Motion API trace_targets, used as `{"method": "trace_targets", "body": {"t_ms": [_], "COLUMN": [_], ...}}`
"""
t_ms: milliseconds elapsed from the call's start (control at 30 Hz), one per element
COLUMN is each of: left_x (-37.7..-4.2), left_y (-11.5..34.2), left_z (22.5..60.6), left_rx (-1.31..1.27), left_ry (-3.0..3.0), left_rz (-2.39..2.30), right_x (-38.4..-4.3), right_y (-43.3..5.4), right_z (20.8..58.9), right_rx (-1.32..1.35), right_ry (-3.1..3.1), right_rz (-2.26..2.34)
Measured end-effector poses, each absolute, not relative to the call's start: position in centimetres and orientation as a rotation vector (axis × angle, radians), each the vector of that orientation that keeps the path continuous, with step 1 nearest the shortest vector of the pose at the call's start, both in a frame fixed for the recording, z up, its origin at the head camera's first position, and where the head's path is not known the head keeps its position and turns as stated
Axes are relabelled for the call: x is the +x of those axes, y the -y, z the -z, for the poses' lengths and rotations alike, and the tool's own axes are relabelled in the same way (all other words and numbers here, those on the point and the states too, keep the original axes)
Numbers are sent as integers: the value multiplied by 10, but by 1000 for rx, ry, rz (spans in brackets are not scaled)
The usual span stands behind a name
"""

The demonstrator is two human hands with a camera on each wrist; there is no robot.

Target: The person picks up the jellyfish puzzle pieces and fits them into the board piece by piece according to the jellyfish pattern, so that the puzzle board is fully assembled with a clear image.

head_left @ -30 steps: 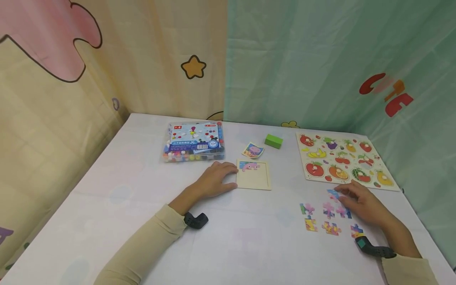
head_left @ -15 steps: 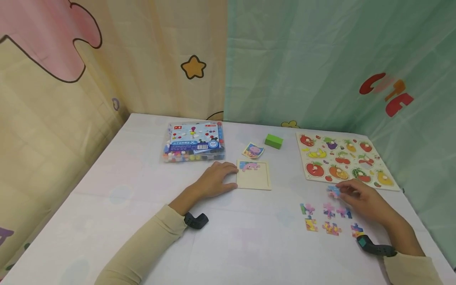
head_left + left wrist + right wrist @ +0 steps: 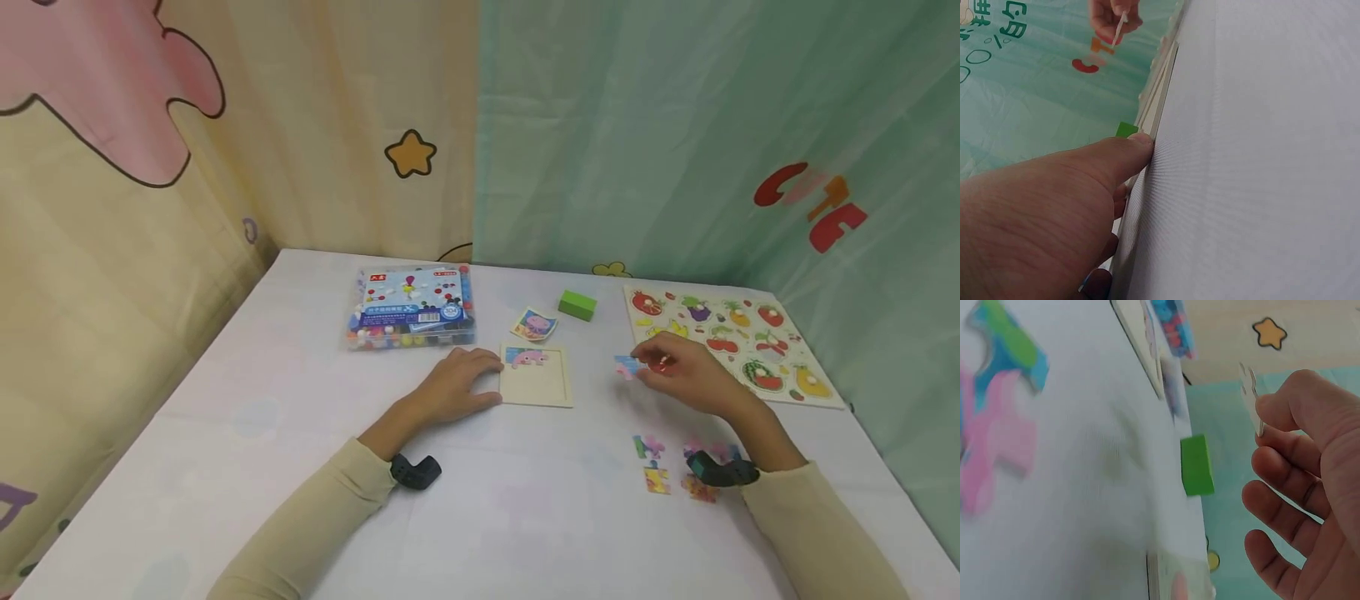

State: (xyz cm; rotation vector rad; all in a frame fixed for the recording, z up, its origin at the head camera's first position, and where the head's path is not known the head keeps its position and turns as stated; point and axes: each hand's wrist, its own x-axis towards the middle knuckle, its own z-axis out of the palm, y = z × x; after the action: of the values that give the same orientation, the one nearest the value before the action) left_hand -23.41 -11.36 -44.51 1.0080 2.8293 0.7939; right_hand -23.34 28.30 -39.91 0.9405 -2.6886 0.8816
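My left hand (image 3: 459, 383) rests at the left edge of a small square wooden puzzle tray (image 3: 532, 390), its thumb and fingertips touching that side. In the left wrist view the thumb (image 3: 1138, 147) lies along the tray's edge. Pink-and-blue pieces (image 3: 527, 357) fill the tray's upper left part. My right hand (image 3: 693, 373) pinches a blue-and-pink jigsaw piece (image 3: 626, 367) between thumb and index finger, raised above the table to the right of the tray. The right wrist view shows this piece (image 3: 1249, 397) edge-on, the other fingers loosely bent.
Several loose jigsaw pieces (image 3: 657, 480) lie below the right hand, some hidden by the forearm. A picture card (image 3: 534, 323) and a green block (image 3: 577, 305) sit behind the tray. A fruit puzzle board (image 3: 765, 350) is at the right, a clear plastic box (image 3: 412, 307) at back left.
My right hand has picked up the blue-and-pink jigsaw piece from beside the fruit board and carried it left toward the tray. The left hand stays at the tray's edge.
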Motion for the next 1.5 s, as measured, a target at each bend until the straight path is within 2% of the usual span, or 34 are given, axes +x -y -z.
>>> {"method": "trace_targets", "body": {"t_ms": [233, 400, 600, 800, 1500], "left_x": [-235, -235, -231, -229, -232], "left_y": [114, 114, 113, 112, 113], "left_z": [446, 446, 446, 447, 444], "left_rx": [994, 1004, 984, 977, 986], "left_ry": [-2829, -2842, -2823, -2802, -2841], "left_rz": [-769, -763, -754, -753, -774], "right_x": [-264, -278, -276, -274, -277], "right_y": [-212, -185, -185, -188, -184], "right_z": [394, 397, 418, 437, 435], "right_rx": [991, 935, 844, 841, 797], "right_ry": [2823, 2853, 2897, 2972, 2973], "right_rz": [-888, -924, -1100, -1041, -971]}}
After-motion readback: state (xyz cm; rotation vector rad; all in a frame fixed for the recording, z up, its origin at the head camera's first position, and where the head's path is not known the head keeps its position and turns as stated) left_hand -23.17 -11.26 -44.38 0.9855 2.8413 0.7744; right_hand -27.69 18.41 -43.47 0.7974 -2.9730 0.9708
